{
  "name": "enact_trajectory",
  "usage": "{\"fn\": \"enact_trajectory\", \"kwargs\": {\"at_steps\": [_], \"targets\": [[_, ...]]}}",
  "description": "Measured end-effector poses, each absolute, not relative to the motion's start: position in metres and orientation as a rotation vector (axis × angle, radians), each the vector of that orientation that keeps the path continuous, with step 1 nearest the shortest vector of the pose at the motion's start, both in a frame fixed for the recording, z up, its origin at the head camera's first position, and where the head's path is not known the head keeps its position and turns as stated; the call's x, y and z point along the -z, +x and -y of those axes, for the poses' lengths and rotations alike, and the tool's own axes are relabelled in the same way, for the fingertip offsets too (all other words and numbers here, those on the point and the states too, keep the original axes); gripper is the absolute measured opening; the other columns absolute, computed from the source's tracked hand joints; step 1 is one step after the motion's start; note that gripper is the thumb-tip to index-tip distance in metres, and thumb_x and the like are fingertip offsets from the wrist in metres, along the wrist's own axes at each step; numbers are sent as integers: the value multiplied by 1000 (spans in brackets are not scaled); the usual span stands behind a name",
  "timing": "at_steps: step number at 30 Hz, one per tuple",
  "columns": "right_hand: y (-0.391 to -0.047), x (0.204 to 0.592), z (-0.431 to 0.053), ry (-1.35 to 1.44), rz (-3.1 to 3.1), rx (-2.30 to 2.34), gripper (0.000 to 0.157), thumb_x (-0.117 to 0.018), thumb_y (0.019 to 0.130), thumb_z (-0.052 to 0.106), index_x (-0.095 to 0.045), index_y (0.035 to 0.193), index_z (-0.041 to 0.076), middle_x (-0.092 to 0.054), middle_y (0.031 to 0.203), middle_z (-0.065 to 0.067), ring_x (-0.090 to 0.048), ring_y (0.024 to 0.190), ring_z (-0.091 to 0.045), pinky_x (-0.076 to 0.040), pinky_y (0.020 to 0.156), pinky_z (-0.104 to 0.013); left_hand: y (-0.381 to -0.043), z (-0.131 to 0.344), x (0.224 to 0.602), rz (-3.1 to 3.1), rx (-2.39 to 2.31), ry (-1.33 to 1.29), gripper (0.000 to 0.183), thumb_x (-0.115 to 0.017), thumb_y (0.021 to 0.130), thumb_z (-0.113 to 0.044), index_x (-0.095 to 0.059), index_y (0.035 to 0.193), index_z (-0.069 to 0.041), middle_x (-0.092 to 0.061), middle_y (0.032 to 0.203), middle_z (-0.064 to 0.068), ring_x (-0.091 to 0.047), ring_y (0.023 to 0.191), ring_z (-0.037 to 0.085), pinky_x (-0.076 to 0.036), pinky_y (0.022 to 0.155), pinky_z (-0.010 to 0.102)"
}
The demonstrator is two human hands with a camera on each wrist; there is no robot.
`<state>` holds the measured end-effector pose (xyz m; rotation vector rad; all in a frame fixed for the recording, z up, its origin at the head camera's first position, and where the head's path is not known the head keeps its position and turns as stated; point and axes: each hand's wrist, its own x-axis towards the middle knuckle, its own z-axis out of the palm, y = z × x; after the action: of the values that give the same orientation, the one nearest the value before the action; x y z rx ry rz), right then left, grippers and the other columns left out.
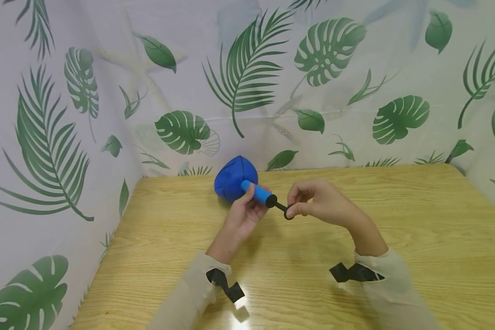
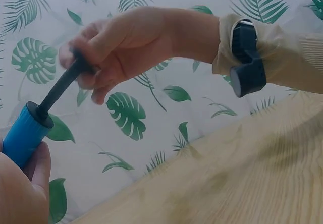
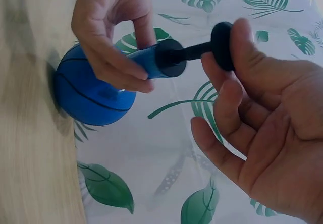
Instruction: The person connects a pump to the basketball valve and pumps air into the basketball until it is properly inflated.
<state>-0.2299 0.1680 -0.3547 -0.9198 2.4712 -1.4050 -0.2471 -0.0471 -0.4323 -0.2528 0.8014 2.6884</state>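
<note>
A blue hand pump (image 1: 259, 194) with a black end cap points at a blue ball (image 1: 230, 179) with black seam lines. The ball looks partly slack in the head view, its upper side angular. My left hand (image 1: 244, 214) grips the pump's barrel, thumb along the top. With thumb and fingers my right hand (image 1: 319, 202) pinches the round black handle (image 3: 222, 46) at the end of the plunger rod. A length of black rod (image 2: 61, 87) shows between cap and handle. Where the pump's tip meets the ball is hidden behind the barrel and left hand.
The ball rests on a wood-grain table (image 1: 297, 284) near its back edge. Behind and to the left hangs a white cloth (image 1: 255, 137) printed with green leaves. Black cameras are strapped at both wrists, over pale sleeves (image 1: 396, 288).
</note>
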Motion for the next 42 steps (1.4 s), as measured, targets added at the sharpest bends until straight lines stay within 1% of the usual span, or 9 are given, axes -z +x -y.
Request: {"fn": "enact_trajectory", "kwargs": {"at_steps": [4,9,16,20,22,28,34,37,42], "targets": [[-235,361,-167,-854,-2503,1457,10,-79,88,8,-70,86,5,-73,81,-7,-65,72,-13,-52,64,-27,-243,42,432,-810,-2672,-263,23,-51,108,-23,-52,123,-7,-64,110,7,-70,95,15,-62,83,29],[-237,365,-164,-857,-2583,1461,11,-80,87,9,-70,85,5,-71,79,-6,-59,66,-13,-50,61,-25,-239,38,430,-812,-2649,-239,21,-51,108,-23,-51,121,-7,-63,109,8,-70,95,15,-62,83,29],[-235,363,-160,-858,-2558,1462,11,-81,86,7,-70,84,5,-70,79,-7,-60,64,-14,-53,59,-26,-242,41,429,-823,-2643,-244,26,-51,108,-21,-46,129,-6,-58,117,12,-70,97,18,-63,83,30],[-234,364,-159,-876,-2492,1453,12,-81,86,7,-70,84,5,-71,78,-7,-60,62,-15,-53,57,-27,-245,43,430,-872,-2627,-244,27,-49,109,-21,-48,129,-3,-60,117,12,-71,97,19,-63,83,31],[-233,364,-160,-885,-2468,1425,13,-82,86,9,-69,84,5,-71,77,-7,-59,62,-15,-53,57,-27,-246,43,431,-895,-2616,-247,26,-48,109,-21,-51,127,-3,-63,115,12,-72,98,19,-63,83,31],[-228,354,-166,-1021,-2399,1274,17,-84,84,15,-68,81,8,-65,72,0,-58,62,-10,-51,55,-25,-249,47,433,-856,-2641,-199,23,-45,110,-20,-56,121,-3,-69,107,9,-72,98,18,-62,85,30],[-220,339,-178,-1163,-2289,1186,18,-83,85,19,-67,80,12,-61,75,4,-57,63,-7,-50,57,-24,-252,54,432,-741,-2701,-142,25,-41,110,-17,-51,126,-1,-69,107,7,-73,98,18,-62,86,29],[-214,333,-182,-1232,-2246,1165,20,-83,86,24,-66,81,14,-61,75,5,-55,64,-6,-50,58,-23,-253,56,432,-680,-2722,-156,28,-42,110,-16,-49,130,2,-71,107,8,-74,99,20,-62,86,30],[-207,328,-185,-1331,-2213,1174,20,-82,86,24,-65,81,14,-60,74,2,-54,64,-6,-50,58,-22,-253,57,435,-660,-2709,-159,28,-44,109,-16,-52,129,2,-71,110,9,-74,99,20,-62,85,30]]}}
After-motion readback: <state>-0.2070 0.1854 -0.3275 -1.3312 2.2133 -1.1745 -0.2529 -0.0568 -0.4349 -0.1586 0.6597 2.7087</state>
